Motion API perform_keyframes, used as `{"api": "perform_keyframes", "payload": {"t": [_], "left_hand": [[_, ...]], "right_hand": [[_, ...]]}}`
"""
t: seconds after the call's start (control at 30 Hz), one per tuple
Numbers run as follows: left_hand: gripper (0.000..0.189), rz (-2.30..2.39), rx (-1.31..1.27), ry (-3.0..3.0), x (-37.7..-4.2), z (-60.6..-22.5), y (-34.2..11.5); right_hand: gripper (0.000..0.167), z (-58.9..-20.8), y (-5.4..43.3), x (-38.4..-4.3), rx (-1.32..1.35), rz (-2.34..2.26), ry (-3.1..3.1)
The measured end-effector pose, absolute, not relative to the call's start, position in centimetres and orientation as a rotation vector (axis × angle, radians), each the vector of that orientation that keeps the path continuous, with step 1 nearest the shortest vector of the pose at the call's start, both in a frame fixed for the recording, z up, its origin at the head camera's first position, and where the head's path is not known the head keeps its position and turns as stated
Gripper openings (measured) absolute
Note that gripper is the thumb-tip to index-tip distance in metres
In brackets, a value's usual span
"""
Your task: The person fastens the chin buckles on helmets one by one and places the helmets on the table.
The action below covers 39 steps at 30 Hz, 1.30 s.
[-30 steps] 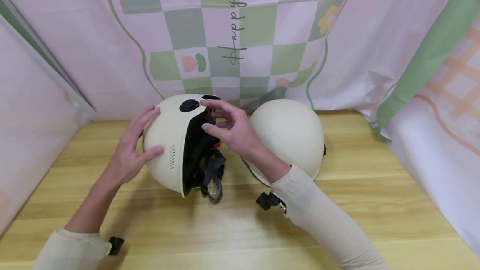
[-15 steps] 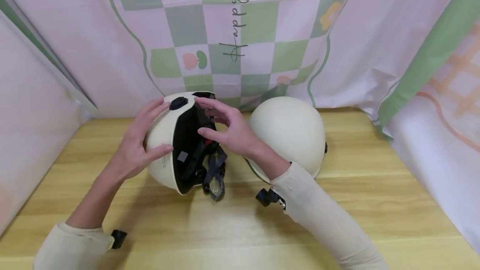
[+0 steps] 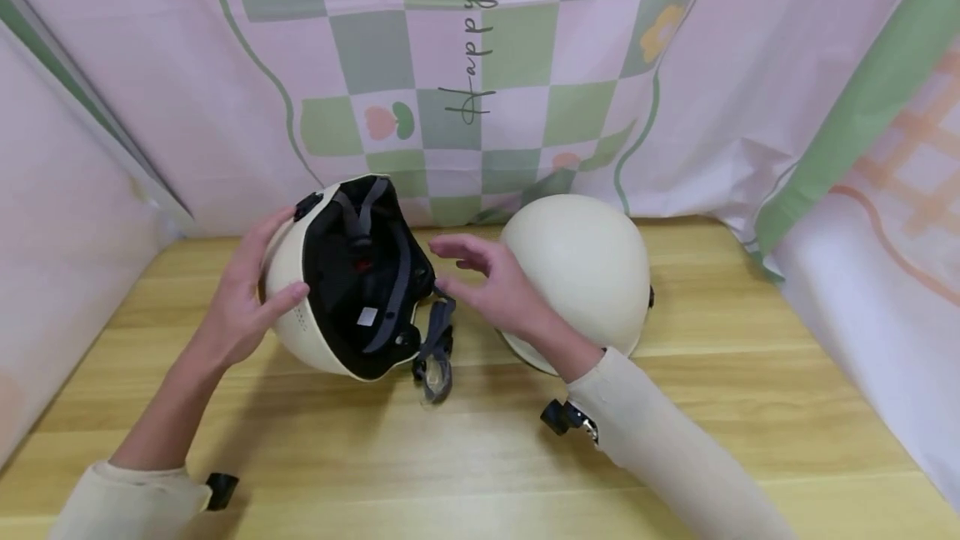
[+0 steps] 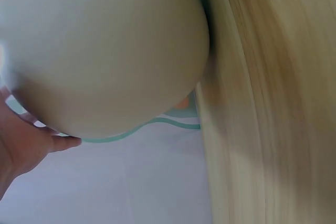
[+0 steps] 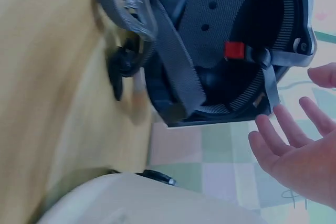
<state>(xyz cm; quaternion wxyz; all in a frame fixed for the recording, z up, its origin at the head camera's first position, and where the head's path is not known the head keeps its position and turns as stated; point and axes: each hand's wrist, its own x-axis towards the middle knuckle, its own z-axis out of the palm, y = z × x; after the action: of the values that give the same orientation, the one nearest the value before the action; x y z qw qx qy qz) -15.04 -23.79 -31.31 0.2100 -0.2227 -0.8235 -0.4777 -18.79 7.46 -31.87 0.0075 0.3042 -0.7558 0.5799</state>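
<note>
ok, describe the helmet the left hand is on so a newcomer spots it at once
On the wooden table, in front of the checkered curtain, find the cream helmet on the person's left, gripped by the left hand. It is tipped so its black lining and grey straps show; the right helmet sits dome up, lining hidden.

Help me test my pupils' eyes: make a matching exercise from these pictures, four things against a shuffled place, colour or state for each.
1. Left hand
2. Right hand
3. Red clip
4. Table

A. Holding nothing
B. Inside the tilted helmet
C. Pale wood
D. On that helmet's shell

Pairs: 1-D, 2-A, 3-B, 4-C
</note>
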Motion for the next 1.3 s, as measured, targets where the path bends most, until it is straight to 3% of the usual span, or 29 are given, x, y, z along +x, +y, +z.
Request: {"api": "perform_keyframes", "payload": {"t": [0.3, 0.7, 1.3], "left_hand": [[0.071, -1.454, -0.647, -2.158, -15.4, -32.4, -24.5], [0.059, -1.683, -0.414, -2.076, -15.7, -32.8, -25.9], [0.055, -1.924, -0.343, -1.876, -16.0, -33.8, -27.4]], "right_hand": [[0.052, -33.2, 8.2, -17.9, 0.875, 1.740, -2.523], [0.066, -34.7, 8.0, -18.1, 0.771, 1.654, -2.733], [0.050, -35.8, 6.6, -18.7, 0.931, 1.082, -2.932]]}}
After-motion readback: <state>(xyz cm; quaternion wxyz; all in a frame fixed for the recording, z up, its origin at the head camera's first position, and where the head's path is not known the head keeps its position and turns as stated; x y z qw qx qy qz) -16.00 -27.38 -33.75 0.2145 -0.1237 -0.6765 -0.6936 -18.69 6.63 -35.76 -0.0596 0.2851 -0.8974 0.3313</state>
